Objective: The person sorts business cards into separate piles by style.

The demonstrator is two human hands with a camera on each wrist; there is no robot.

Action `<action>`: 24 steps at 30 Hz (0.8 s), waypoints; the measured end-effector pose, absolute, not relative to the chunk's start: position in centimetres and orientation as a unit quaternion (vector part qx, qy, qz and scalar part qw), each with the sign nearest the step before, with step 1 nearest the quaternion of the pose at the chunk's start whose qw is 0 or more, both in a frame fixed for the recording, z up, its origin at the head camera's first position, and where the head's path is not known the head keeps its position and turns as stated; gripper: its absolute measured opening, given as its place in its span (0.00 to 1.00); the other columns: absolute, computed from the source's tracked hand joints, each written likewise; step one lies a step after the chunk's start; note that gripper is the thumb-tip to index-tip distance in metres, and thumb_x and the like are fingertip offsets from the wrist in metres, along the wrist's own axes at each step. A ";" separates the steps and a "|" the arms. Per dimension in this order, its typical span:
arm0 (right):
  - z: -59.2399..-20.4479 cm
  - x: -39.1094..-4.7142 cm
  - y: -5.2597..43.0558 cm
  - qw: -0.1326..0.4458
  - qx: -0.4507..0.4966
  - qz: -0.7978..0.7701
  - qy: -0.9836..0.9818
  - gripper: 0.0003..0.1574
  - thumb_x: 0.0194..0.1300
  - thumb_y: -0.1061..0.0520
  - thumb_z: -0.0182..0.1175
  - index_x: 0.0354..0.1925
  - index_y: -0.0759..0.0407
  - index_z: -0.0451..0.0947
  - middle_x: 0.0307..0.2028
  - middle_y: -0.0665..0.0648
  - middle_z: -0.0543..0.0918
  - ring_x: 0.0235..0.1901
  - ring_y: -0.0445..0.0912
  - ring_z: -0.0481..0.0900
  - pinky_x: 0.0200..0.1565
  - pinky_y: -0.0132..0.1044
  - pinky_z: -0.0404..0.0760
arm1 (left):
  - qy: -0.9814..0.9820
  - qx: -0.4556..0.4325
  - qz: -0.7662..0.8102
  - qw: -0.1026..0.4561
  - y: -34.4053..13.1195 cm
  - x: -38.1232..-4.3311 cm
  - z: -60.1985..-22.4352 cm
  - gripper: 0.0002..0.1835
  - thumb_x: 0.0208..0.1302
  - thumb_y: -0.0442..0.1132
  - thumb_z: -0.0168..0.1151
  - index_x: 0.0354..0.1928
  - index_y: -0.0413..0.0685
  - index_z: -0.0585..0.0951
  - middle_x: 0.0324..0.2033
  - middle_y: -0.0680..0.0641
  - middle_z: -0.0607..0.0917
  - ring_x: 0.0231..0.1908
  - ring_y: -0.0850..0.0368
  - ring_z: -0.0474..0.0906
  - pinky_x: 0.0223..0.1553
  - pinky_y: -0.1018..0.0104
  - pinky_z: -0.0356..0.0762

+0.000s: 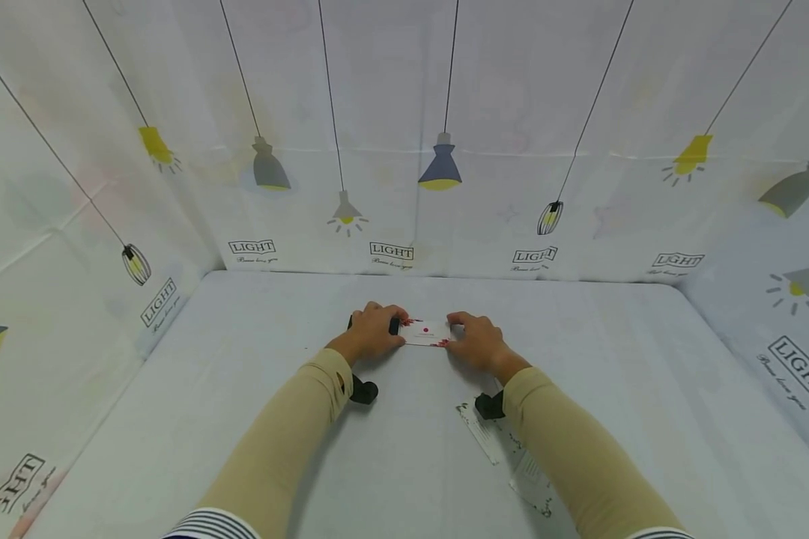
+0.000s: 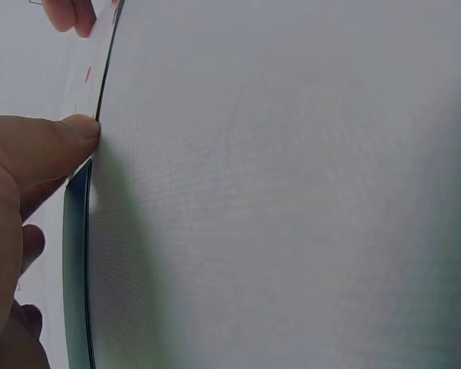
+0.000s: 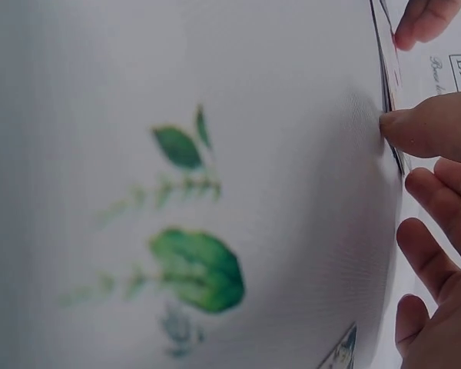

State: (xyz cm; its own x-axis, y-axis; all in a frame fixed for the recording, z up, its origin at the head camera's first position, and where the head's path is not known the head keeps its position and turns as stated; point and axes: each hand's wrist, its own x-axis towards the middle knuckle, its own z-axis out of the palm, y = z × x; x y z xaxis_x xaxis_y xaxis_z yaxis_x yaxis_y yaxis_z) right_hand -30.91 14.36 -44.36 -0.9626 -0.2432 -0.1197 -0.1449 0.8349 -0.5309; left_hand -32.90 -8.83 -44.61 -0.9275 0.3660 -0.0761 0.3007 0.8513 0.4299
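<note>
A small white card (image 1: 426,334) with red floral corners and a red dot lies flat between the two hands near the middle of the table. My left hand (image 1: 372,334) pinches its left end, thumb (image 2: 81,131) at the near edge and forefinger at the far one. My right hand (image 1: 477,341) holds the right end the same way, with the thumb (image 3: 415,127) at the near edge. Under the left palm sits a flat dark object (image 1: 394,326), mostly hidden; its long straight edge shows beneath the thumb in the left wrist view.
Several white cards with dark print, one of them a narrow card (image 1: 477,433), lie by the right forearm. The white tabletop (image 1: 243,359) bears green leaf prints (image 3: 203,269). Behind it hangs a lamp-patterned curtain (image 1: 391,97). Black wrist mounts (image 1: 362,391) protrude below both hands.
</note>
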 end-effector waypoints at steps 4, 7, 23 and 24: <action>-44.2 -30.9 14.3 0.094 -0.100 -0.269 0.953 0.36 0.67 0.54 0.61 0.71 0.58 0.67 0.69 0.63 0.70 0.68 0.64 0.62 0.67 0.63 0.54 | 0.959 0.174 0.209 0.081 -8.8 -32.9 -44.6 0.25 0.66 0.47 0.68 0.64 0.55 0.77 0.58 0.46 0.79 0.63 0.45 0.64 0.61 0.45 0.58; -44.2 -30.9 14.3 0.096 -0.099 -0.269 0.953 0.36 0.67 0.54 0.61 0.71 0.58 0.67 0.69 0.63 0.70 0.69 0.63 0.61 0.67 0.63 0.54 | 0.958 0.175 0.212 0.083 -8.8 -32.9 -44.5 0.25 0.66 0.47 0.68 0.64 0.54 0.77 0.58 0.46 0.79 0.62 0.45 0.64 0.61 0.45 0.58; -44.6 -31.0 14.4 0.092 -0.092 -0.286 0.949 0.38 0.66 0.53 0.63 0.71 0.57 0.66 0.69 0.63 0.70 0.69 0.63 0.61 0.67 0.63 0.55 | 0.960 0.170 0.208 0.076 -8.6 -32.9 -44.7 0.25 0.66 0.46 0.68 0.63 0.54 0.77 0.60 0.46 0.78 0.63 0.44 0.64 0.60 0.45 0.59; -44.7 -30.9 14.4 0.092 -0.092 -0.289 0.949 0.38 0.66 0.53 0.63 0.72 0.57 0.66 0.69 0.63 0.69 0.69 0.63 0.62 0.67 0.63 0.56 | 0.960 0.169 0.210 0.075 -8.6 -32.9 -44.7 0.25 0.65 0.46 0.68 0.63 0.54 0.77 0.60 0.46 0.78 0.63 0.44 0.64 0.60 0.45 0.59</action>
